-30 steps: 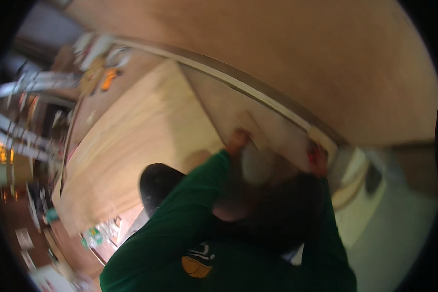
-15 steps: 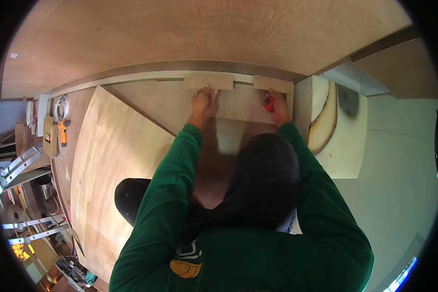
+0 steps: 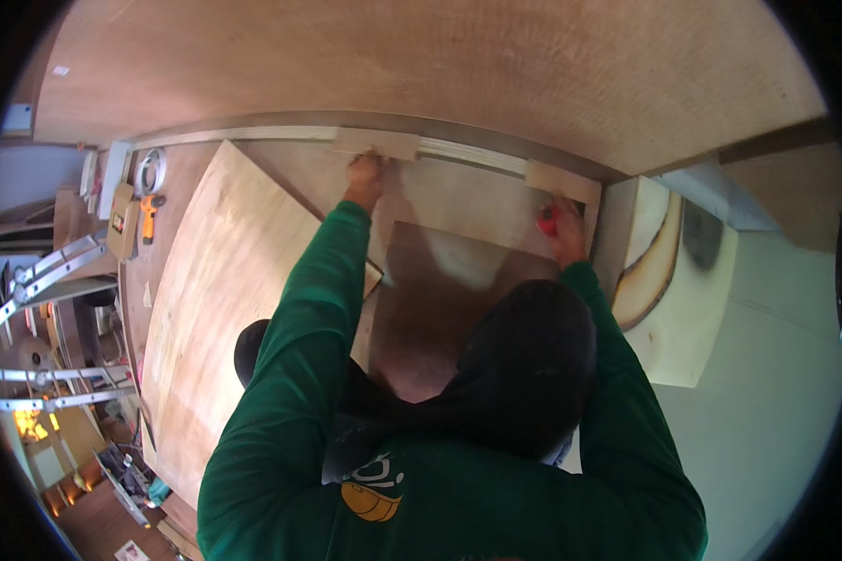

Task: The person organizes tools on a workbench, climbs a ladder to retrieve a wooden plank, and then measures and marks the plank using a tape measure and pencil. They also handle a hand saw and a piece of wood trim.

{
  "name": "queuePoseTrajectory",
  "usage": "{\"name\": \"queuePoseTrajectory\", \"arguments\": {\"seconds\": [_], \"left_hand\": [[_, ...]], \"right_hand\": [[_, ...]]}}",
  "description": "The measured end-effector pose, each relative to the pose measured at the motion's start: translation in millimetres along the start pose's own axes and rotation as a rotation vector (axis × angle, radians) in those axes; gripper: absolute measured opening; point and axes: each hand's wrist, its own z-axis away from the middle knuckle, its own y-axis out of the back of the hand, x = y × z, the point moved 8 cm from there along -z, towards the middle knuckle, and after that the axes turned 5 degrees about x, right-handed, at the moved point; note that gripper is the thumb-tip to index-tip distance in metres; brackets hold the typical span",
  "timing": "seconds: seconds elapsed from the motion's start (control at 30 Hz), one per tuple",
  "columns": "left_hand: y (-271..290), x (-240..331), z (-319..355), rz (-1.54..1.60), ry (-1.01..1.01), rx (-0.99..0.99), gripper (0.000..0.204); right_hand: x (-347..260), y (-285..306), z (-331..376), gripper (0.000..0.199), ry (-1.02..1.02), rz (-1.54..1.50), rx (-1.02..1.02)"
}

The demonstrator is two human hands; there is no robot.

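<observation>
My left hand (image 3: pixel 366 176) has its fingers closed at the lower edge of a small flat rectangular wood piece (image 3: pixel 376 143). This piece lies along the pale edge strip (image 3: pixel 472 155) at the foot of the large upright wood panel. My right hand (image 3: pixel 571 234) grips a compact red tool (image 3: pixel 548 221) that looks like a tape measure. Its fingertips reach the lower edge of a second wood piece (image 3: pixel 559 179), which sits near the right corner. A gap separates the two pieces, and the strip shows between them.
A large plywood sheet (image 3: pixel 225 290) lies slanted at my left. Beyond it are an orange power tool (image 3: pixel 150 217), a tape roll (image 3: pixel 150 172), a cardboard box (image 3: pixel 123 222) and a folding ladder (image 3: pixel 56 266). A pale block with a dark-edged curve (image 3: pixel 650 271) stands right.
My left hand and its wood piece have slid left along the strip, widening the gap between the pieces. My right hand stays by the corner piece. The whole view has shifted.
</observation>
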Motion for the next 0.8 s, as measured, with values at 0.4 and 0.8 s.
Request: {"name": "queuePoseTrajectory", "arguments": {"seconds": [0.4,0.8], "left_hand": [[-6.4,27.0,10.3,-0.116,-0.025,-0.076,0.016],[-12.2,23.7,26.7,0.002,0.027,0.034,0.026]], "right_hand": [[11.8,1.7,-15.9,0.018,-0.014,-0.020,0.010],[6.3,-8.4,-1.5,0.022,-0.031,-0.041,0.020]]}}
